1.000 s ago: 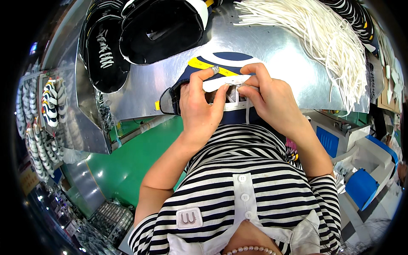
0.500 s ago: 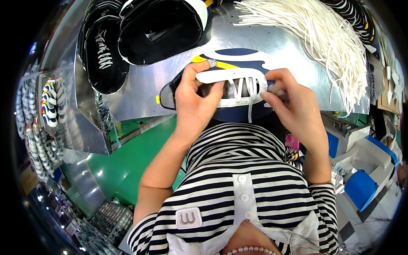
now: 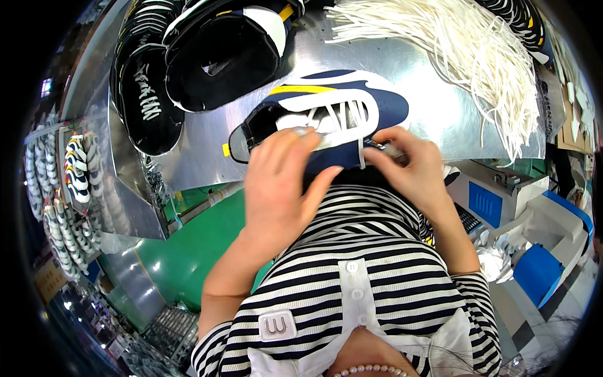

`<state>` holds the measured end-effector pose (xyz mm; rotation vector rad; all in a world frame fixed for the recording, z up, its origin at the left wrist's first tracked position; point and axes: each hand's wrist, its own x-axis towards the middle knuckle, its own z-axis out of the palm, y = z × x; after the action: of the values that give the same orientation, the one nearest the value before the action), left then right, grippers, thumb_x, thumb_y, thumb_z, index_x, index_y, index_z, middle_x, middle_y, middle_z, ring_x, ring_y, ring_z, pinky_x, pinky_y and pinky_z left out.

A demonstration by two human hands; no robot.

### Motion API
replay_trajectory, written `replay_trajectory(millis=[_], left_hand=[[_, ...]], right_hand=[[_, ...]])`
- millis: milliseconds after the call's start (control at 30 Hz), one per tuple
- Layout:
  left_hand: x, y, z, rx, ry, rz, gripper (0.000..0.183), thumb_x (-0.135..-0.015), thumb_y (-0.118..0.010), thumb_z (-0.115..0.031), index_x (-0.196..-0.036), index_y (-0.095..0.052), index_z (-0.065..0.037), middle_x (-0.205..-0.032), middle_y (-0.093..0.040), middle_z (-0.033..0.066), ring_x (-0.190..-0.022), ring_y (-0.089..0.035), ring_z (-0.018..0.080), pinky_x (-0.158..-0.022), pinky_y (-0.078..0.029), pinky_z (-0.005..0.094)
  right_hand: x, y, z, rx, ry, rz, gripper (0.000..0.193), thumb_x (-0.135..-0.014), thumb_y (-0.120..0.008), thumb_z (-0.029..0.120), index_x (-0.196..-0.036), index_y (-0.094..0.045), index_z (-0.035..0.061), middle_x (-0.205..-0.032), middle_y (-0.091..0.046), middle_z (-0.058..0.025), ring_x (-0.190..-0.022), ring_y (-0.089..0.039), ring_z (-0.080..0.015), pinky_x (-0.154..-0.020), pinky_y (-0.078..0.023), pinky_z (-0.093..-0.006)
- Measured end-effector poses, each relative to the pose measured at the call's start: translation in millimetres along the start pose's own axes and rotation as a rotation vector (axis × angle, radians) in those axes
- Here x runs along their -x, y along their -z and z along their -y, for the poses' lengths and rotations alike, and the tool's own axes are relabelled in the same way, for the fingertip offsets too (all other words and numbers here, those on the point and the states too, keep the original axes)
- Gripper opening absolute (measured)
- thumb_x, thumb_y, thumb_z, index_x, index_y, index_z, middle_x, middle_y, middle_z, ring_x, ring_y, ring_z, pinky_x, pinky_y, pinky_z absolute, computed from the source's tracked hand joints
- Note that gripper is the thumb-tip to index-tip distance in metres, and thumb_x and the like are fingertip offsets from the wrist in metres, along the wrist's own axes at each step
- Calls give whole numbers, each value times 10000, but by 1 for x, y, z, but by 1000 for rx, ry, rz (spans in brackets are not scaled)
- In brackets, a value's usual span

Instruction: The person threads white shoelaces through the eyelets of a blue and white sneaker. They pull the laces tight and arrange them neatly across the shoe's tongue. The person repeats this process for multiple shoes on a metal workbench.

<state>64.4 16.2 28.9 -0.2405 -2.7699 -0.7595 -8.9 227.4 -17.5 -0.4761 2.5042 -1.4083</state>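
A person in a black-and-white striped top works a navy shoe (image 3: 339, 110) at the near edge of a shiny metal table (image 3: 433, 107). The shoe lies on its side, toe toward the person's right and heel opening toward the left, with white stripes, a yellow band along its far edge and a white lace (image 3: 360, 147) hanging across its near side.

The left hand (image 3: 279, 185) covers the shoe's near side at the heel end; its fingers (image 3: 295, 141) lie together, curled over the upper, and the thumb points toward the lace. They press on the shoe rather than pinch it.

The right hand (image 3: 411, 166) sits just right of the lace, at the shoe's toe end. Its fingers are bent and closed on a small pale piece against the shoe; whether that piece is the lace end cannot be told.

Beyond the shoe, on the far right part of the table, lies a loose heap of white laces (image 3: 477, 56), well apart from both hands. To the far left of the shoe stand black shoes (image 3: 207, 56), openings up, stacked close together. Further left of the shoe, off the table, rows of striped shoes (image 3: 75, 176) hang on a rack. To the right of the shoe, below table level, stand blue-and-white machines (image 3: 527, 251).
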Motion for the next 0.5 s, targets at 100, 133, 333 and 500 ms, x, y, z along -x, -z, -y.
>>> replay_trajectory(millis=[100, 133, 333, 500], left_hand=[[-16, -26, -5, 63, 94, 24, 303, -776, -780, -57, -1028, -617, -15, -957, -643, 131, -864, -626, 316, -728, -487, 388], [-20, -32, 0, 98, 74, -34, 223, -792, -747, -21, -969, -613, -8, -910, -637, 128, -811, -630, 303, -702, -488, 375], [-25, -32, 4, 185, 19, -106, 233, -776, -726, 5, -972, -601, -17, -854, -626, 125, -744, -616, 322, -653, -482, 401], [-21, -26, -21, 307, 51, -83, 228, -787, -771, -32, -963, -630, 0, -891, -682, 128, -776, -665, 265, -719, -513, 328]], right_hand=[[-2, -20, 0, 225, 16, 25, 235, -828, -769, 319, -868, -670, 109, -599, -647, -64, -552, -660, -250, -504, -468, -373], [-5, -24, -2, 137, 34, -7, 191, -843, -762, 251, -882, -666, 91, -578, -623, -30, -528, -630, -170, -491, -436, -334], [18, -13, -8, -391, -183, 40, 158, -854, -756, 139, -941, -673, 36, -630, -606, 17, -576, -489, -19, -519, -389, -222], [13, -21, -13, -278, -68, -27, 156, -868, -744, 130, -981, -697, 34, -673, -650, 2, -588, -531, -33, -532, -421, -219]])
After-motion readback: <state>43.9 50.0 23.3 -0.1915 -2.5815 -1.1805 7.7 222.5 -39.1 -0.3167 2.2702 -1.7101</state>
